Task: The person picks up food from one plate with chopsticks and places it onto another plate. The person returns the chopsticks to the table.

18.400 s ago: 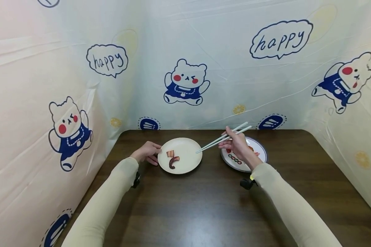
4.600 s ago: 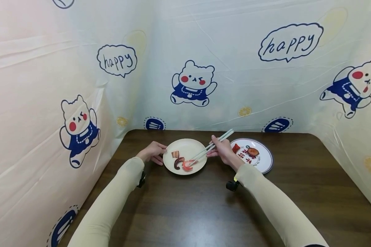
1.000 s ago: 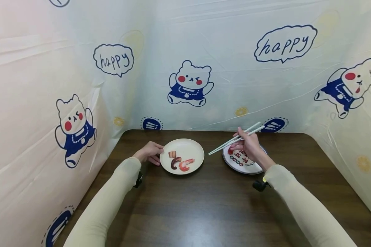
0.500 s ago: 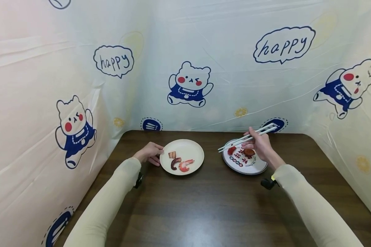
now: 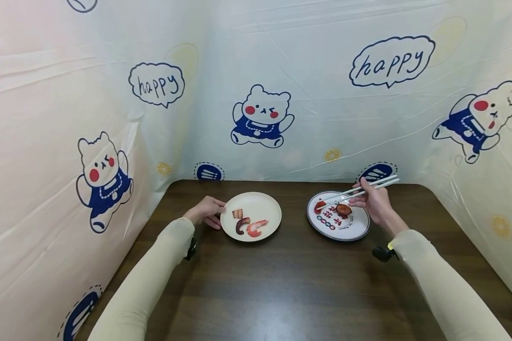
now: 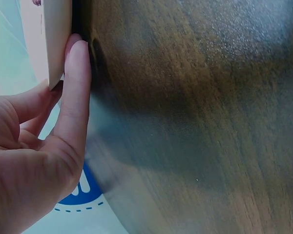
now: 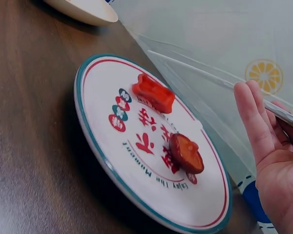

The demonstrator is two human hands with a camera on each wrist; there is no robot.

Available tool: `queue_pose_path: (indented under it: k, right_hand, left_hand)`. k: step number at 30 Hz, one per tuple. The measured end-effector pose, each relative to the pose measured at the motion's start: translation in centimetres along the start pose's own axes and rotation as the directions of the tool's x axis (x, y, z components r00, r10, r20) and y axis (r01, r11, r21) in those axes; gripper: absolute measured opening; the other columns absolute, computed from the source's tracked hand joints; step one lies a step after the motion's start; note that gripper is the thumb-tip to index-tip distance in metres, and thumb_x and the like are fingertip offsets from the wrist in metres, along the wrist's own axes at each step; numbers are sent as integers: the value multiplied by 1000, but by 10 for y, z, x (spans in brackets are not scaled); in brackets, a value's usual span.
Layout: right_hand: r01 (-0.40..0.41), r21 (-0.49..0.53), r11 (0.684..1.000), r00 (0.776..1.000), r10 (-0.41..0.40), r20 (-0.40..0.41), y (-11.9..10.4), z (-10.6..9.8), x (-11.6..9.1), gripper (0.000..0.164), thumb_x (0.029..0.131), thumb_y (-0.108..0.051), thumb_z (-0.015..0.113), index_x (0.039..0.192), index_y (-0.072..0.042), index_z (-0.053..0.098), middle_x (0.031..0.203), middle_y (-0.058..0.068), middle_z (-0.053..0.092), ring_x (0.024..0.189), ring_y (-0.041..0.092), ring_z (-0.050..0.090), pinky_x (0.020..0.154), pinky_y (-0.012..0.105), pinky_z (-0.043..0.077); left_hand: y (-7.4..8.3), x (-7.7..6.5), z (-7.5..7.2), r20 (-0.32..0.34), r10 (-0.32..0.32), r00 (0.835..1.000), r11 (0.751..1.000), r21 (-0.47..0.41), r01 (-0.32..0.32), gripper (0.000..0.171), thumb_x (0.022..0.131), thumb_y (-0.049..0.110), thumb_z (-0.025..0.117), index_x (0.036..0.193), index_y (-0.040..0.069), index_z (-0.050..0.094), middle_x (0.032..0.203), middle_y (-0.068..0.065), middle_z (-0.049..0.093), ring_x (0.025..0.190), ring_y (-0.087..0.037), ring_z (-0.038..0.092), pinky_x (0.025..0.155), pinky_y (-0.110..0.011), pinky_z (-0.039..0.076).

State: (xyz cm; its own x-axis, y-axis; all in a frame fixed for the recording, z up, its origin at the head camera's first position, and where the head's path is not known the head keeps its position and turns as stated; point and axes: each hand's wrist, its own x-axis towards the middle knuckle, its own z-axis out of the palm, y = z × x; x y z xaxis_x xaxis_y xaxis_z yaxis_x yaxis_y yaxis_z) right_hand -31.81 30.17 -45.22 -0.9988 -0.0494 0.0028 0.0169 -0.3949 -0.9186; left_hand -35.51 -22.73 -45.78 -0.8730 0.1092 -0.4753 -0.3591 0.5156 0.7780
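Note:
My left hand point(image 5: 205, 211) pinches the left rim of a cream plate point(image 5: 262, 201) between thumb and fingers. On that plate lie a streaky bacon-like slice point(image 5: 237, 213), a dark curved tentacle-like piece point(image 5: 241, 225) and an orange-pink shrimp point(image 5: 256, 228). To the right, my right hand point(image 5: 377, 204) holds pale chopsticks point(image 5: 386, 184) above a blue-rimmed white plate point(image 5: 355, 228). Their tips are near a wavy red food piece point(image 7: 154, 92); whether they touch it I cannot tell. A brown mushroom point(image 7: 186, 153) sits on the same plate, close to my right fingers in the head view.
Both plates stand toward the back of a dark wooden table point(image 5: 260, 284). A pale curtain point(image 5: 307, 94) printed with bears surrounds the table on the back and sides. Small black wrist devices point(image 5: 384, 253) sit under both forearms.
The shrimp was set on the cream plate with the chopsticks. Since then my right hand has moved right, bringing the chopsticks over the white plate. The left hand has kept its grip.

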Motion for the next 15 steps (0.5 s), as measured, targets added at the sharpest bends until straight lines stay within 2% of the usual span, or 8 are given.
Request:
queue_pose_path:
  k: [9,15]
  right_hand:
    - [-3,-38,999,999,1,-43,0,-11,-5,37,112,-31,52,108,3,66,82,11,74,67,23,76,67,35,66]
    - [-2,-58,998,999,-1,-52,1,-14,-6,37,112,-32,53,111,4,64,81,9,74,67,24,76,65,35,66]
  left_hand:
    - [0,-2,0,7,0,1000,1000,-13,0,41,111,10,54,151,-1,55,131,-26,62,71,-24,73,70,-41,67]
    - [0,-1,0,4,-1,1000,1000,-8,1,42,111,10,54,151,-1,54,133,-26,61,72,-25,73,71,-40,67]
